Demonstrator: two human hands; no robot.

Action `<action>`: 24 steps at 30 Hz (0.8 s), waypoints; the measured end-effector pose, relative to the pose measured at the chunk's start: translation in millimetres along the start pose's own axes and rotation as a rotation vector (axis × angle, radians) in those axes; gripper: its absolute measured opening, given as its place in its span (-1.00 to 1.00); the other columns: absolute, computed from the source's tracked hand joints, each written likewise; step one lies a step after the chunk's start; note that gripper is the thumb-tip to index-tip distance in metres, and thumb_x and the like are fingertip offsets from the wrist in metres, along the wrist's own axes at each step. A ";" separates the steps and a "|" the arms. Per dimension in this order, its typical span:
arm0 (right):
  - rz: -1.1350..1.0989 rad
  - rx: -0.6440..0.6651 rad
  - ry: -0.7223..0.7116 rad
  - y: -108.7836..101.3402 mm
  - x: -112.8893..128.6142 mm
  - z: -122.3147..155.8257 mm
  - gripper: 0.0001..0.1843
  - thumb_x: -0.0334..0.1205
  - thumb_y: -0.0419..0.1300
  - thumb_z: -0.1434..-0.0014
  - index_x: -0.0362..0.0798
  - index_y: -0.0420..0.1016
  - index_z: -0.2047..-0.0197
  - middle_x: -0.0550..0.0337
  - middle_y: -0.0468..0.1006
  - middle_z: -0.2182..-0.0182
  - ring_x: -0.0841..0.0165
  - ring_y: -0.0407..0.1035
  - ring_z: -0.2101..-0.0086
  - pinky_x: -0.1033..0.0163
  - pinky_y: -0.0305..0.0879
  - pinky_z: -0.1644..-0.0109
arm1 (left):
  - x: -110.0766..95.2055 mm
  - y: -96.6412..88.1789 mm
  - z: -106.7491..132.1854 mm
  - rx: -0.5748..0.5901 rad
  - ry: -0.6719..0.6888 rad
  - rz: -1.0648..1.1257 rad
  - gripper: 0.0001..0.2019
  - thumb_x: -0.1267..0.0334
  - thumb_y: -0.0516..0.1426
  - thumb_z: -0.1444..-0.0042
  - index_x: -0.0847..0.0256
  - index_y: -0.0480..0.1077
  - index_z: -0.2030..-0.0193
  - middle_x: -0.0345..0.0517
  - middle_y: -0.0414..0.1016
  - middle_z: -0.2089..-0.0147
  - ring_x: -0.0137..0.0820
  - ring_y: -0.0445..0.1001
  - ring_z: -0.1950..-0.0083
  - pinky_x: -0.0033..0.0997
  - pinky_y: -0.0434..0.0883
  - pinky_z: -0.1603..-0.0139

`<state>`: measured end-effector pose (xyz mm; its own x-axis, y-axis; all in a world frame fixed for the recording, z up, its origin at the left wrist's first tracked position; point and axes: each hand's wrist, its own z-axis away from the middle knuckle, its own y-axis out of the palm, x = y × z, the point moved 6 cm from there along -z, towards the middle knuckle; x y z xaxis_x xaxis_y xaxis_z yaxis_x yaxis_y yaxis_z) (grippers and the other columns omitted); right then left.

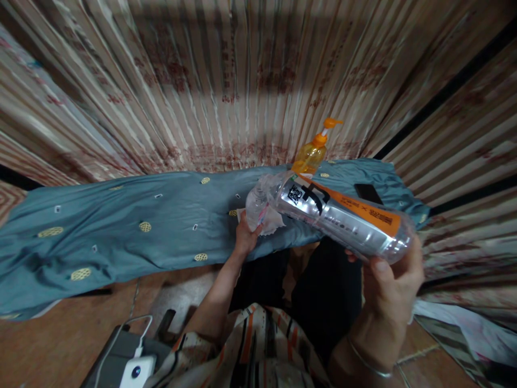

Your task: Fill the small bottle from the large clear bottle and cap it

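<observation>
My right hand point(398, 277) grips the base end of a large clear plastic bottle point(343, 215) with a silver and orange label. The bottle lies tilted in the air, its narrower end pointing left and slightly up. My left hand point(247, 235) is closed around a clear, rounded plastic container point(257, 203) at that narrow end. Whether the container touches the bottle is hard to make out. A crumpled whitish tissue point(273, 223) shows beside my left fingers. Behind the bottle stands an orange pump bottle point(311, 153) with yellow liquid, its lower part hidden.
A teal cloth with pineapple prints point(169, 215) covers the narrow table. A dark flat phone-like object point(368, 193) lies at its right. Patterned curtains point(226, 81) hang behind and at both sides. A white device with a cable point(138, 372) rests at the lower left.
</observation>
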<state>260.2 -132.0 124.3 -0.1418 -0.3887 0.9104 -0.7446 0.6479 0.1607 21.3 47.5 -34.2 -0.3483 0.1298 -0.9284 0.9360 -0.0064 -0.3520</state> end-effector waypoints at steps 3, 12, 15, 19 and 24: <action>-0.031 0.003 -0.011 1.7 2.5 -0.5 -0.19 -0.15 0.44 0.09 0.18 0.37 -0.26 0.12 0.42 -0.12 0.31 0.38 0.22 0.29 0.33 0.37 | -1.0 -0.4 0.1 0.001 0.005 -0.004 -0.43 0.30 0.28 -0.02 0.21 0.22 -0.17 0.01 0.52 -0.07 -0.22 0.53 -0.08 -0.21 0.43 -0.14; 0.017 -0.015 0.004 -0.2 1.8 0.4 -0.16 -0.09 0.44 0.10 0.17 0.36 -0.27 0.09 0.40 -0.17 0.24 0.39 0.18 0.25 0.34 0.36 | 3.7 1.4 -0.5 -0.017 -0.001 -0.004 -0.43 0.30 0.29 -0.01 0.18 0.24 -0.18 -0.02 0.52 -0.06 -0.22 0.53 -0.08 -0.22 0.44 -0.13; 0.030 -0.012 -0.001 -1.1 0.3 0.3 -0.15 -0.07 0.44 0.10 0.16 0.34 -0.29 0.07 0.40 -0.16 0.23 0.40 0.20 0.23 0.33 0.36 | 2.5 0.8 -0.4 -0.016 -0.007 -0.004 -0.44 0.31 0.29 -0.01 0.18 0.25 -0.17 -0.02 0.52 -0.06 -0.22 0.53 -0.07 -0.22 0.44 -0.13; 0.020 -0.003 -0.007 -0.6 -0.1 -0.4 -0.16 -0.09 0.43 0.09 0.15 0.35 -0.28 0.07 0.40 -0.15 0.26 0.38 0.22 0.26 0.31 0.39 | -0.7 -0.7 -0.1 -0.021 -0.002 0.007 -0.44 0.32 0.29 0.00 0.19 0.26 -0.16 -0.03 0.52 -0.04 -0.22 0.54 -0.05 -0.21 0.45 -0.12; 0.053 -0.022 0.006 0.0 1.2 -0.3 -0.17 -0.08 0.42 0.10 0.15 0.35 -0.28 0.07 0.42 -0.11 0.29 0.36 0.31 0.21 0.35 0.38 | -1.9 -0.9 0.0 -0.005 -0.025 0.002 -0.43 0.32 0.29 0.00 0.19 0.25 -0.16 -0.03 0.53 -0.03 -0.21 0.55 -0.04 -0.20 0.45 -0.11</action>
<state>260.3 -132.3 125.5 -0.1773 -0.3495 0.9200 -0.7216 0.6819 0.1200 21.1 47.3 -32.2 -0.3475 0.1051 -0.9318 0.9369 -0.0019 -0.3496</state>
